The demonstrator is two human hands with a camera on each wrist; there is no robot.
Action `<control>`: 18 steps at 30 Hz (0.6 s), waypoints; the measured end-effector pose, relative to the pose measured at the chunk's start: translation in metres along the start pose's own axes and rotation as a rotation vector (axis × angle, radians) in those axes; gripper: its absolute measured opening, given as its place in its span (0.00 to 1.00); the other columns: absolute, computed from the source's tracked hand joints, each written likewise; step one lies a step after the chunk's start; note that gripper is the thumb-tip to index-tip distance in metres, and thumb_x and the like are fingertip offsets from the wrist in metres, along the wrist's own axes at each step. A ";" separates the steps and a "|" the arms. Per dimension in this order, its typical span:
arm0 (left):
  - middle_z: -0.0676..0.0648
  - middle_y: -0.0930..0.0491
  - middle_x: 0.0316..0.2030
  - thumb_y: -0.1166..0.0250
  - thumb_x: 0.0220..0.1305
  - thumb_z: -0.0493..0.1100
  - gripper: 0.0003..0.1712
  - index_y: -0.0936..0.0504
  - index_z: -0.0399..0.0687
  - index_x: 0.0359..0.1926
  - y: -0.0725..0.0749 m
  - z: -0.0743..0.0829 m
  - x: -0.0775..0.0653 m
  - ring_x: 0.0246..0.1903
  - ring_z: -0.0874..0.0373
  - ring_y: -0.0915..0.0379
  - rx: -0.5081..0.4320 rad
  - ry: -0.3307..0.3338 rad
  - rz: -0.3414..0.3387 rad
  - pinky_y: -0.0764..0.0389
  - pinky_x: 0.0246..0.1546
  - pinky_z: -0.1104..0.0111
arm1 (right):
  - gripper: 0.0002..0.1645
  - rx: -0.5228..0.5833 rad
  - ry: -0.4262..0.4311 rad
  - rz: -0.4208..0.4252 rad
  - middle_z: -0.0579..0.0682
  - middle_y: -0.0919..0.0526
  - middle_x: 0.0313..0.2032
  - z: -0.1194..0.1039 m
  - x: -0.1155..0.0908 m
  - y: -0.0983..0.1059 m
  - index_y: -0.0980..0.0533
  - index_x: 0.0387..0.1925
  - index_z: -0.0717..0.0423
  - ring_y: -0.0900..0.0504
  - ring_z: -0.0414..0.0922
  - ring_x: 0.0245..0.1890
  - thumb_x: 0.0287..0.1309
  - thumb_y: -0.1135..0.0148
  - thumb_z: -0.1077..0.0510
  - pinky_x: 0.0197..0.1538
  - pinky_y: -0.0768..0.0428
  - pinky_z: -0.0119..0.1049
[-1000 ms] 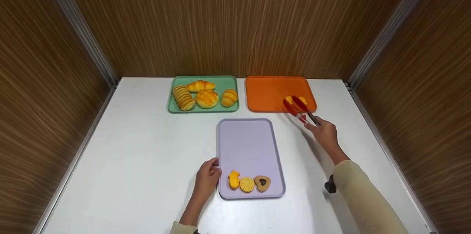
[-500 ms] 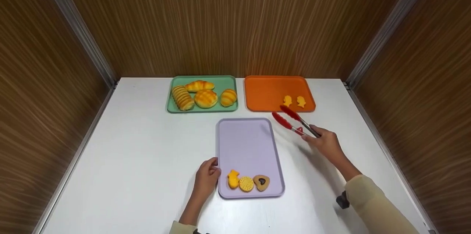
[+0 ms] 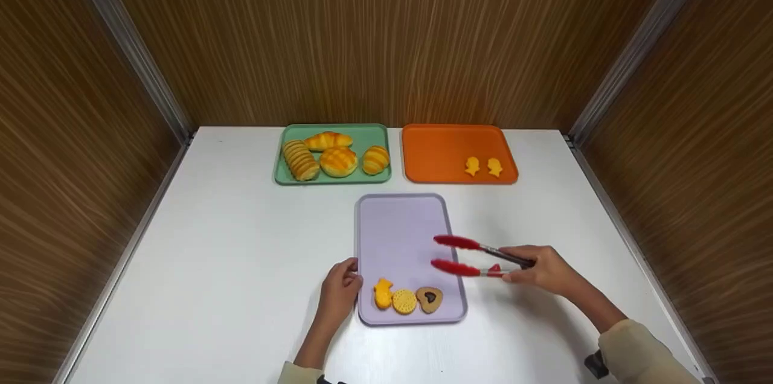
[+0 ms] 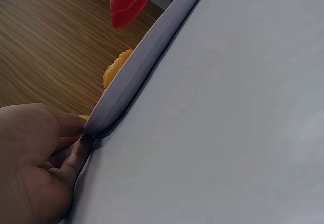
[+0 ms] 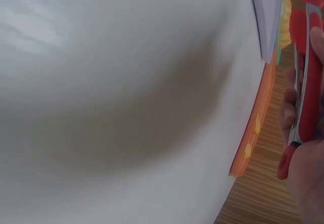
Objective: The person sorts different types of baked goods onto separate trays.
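Observation:
My right hand (image 3: 546, 269) grips red-tipped tongs (image 3: 456, 268) by the handles. Their two tips are spread, with nothing between them, over the right side of a lilac tray (image 3: 398, 233). In the right wrist view, fingers and palm wrap the red-and-metal tongs (image 5: 309, 97). My left hand (image 3: 340, 290) is at the tray's left edge; in the left wrist view its thumb and fingers pinch the rim (image 4: 136, 67). At the tray's near end lie a yellow fish-shaped cookie (image 3: 382, 294), a round yellow cookie (image 3: 404, 302) and a heart-shaped cookie (image 3: 424, 307) with a dark centre.
At the back of the white table (image 3: 241, 251), a green tray (image 3: 362, 131) bears several breads, among them a croissant (image 3: 329, 140). Beside it, an orange tray (image 3: 438, 154) holds two small yellow fish-shaped cookies (image 3: 494, 167). Wood-grain panels (image 3: 374, 40) enclose the back and sides.
My right hand has brought the tongs from the orange tray back toward me and over the lilac tray, turning them to point left. The left hand and the cookies have stayed in place.

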State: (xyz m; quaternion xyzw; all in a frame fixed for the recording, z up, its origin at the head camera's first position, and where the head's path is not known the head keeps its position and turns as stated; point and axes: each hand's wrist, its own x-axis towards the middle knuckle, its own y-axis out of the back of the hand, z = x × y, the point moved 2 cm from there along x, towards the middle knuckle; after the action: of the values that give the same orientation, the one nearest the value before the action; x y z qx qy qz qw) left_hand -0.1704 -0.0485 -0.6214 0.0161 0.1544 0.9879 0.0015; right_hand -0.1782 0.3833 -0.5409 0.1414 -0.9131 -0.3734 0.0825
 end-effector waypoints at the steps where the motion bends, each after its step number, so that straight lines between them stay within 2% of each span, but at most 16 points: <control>1: 0.39 0.21 0.51 0.39 0.67 0.33 0.23 0.25 0.32 0.63 0.000 0.000 0.000 0.46 0.52 0.23 -0.005 -0.001 -0.002 0.19 0.49 0.65 | 0.33 0.002 0.021 -0.024 0.55 0.13 0.51 -0.001 -0.003 -0.001 0.18 0.57 0.56 0.19 0.46 0.44 0.49 0.21 0.48 0.44 0.22 0.29; 5: 0.39 0.21 0.51 0.39 0.67 0.33 0.24 0.25 0.32 0.63 0.000 0.000 0.000 0.46 0.52 0.23 -0.007 -0.003 -0.002 0.18 0.49 0.65 | 0.31 -0.004 0.089 -0.093 0.52 0.12 0.48 -0.006 -0.013 -0.005 0.17 0.55 0.55 0.17 0.45 0.43 0.50 0.22 0.48 0.44 0.20 0.30; 12: 0.39 0.21 0.50 0.39 0.67 0.34 0.23 0.25 0.33 0.62 0.000 0.000 0.000 0.45 0.53 0.24 -0.004 -0.014 0.000 0.19 0.49 0.64 | 0.31 -0.008 0.097 -0.193 0.54 0.13 0.37 -0.012 -0.019 -0.015 0.16 0.54 0.54 0.24 0.42 0.32 0.48 0.21 0.47 0.34 0.27 0.29; 18: 0.39 0.21 0.50 0.39 0.66 0.33 0.23 0.24 0.32 0.62 0.000 0.001 0.001 0.45 0.53 0.23 -0.012 -0.021 0.006 0.18 0.48 0.66 | 0.31 -0.032 0.107 -0.205 0.53 0.12 0.41 -0.014 -0.019 -0.022 0.16 0.53 0.55 0.22 0.48 0.35 0.48 0.21 0.47 0.37 0.26 0.29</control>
State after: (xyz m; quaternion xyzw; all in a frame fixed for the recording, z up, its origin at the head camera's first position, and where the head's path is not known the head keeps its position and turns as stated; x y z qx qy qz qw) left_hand -0.1718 -0.0484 -0.6207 0.0270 0.1483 0.9886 0.0002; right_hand -0.1522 0.3658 -0.5473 0.2523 -0.8821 -0.3864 0.0948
